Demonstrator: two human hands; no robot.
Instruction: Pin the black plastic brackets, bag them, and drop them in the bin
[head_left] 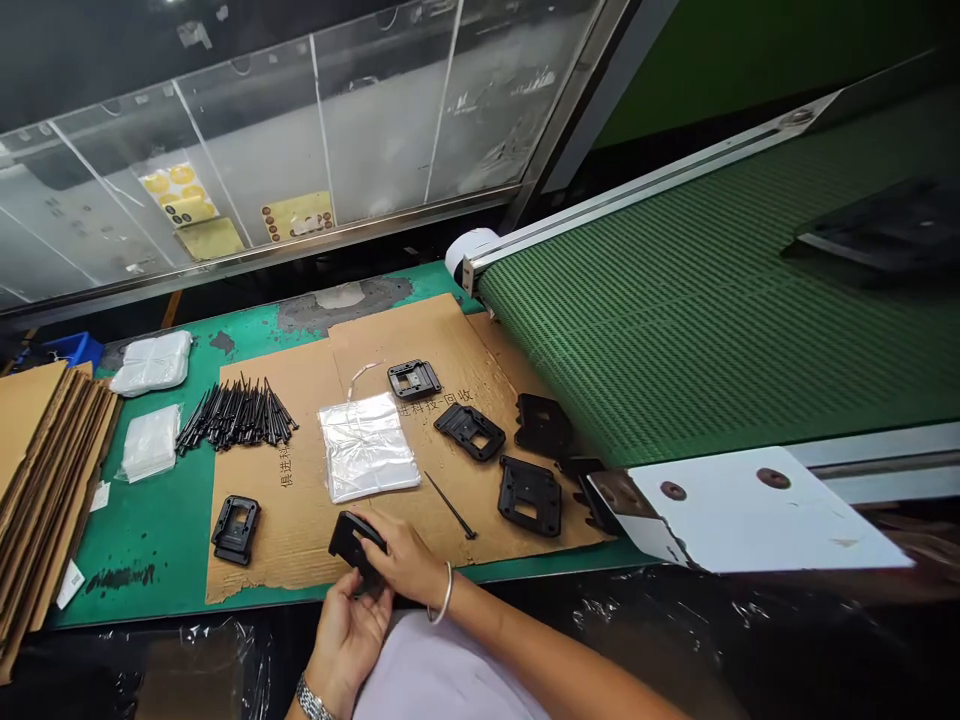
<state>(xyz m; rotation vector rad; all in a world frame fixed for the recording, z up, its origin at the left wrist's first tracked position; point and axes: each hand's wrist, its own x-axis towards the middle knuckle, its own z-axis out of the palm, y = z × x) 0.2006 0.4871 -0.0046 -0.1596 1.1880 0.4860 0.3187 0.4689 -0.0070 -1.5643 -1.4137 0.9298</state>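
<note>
My left hand, with a metal wristwatch, is turned palm up under a black moulded plastic bracket. My right hand, with a thin bangle, grips the bracket from above and hides part of it. Both hands are at the near edge of a flattened cardboard sheet. Several similar black brackets lie on the cardboard, the closest being one to my right. A single black pin lies just beyond my right hand. A clear plastic bag lies flat ahead of my hands.
A pile of black pins and white packets lie on the green workbench. Stacked cardboard sheets stand at the left. A green belt conveyor with a metal frame runs along the right, behind a white panel.
</note>
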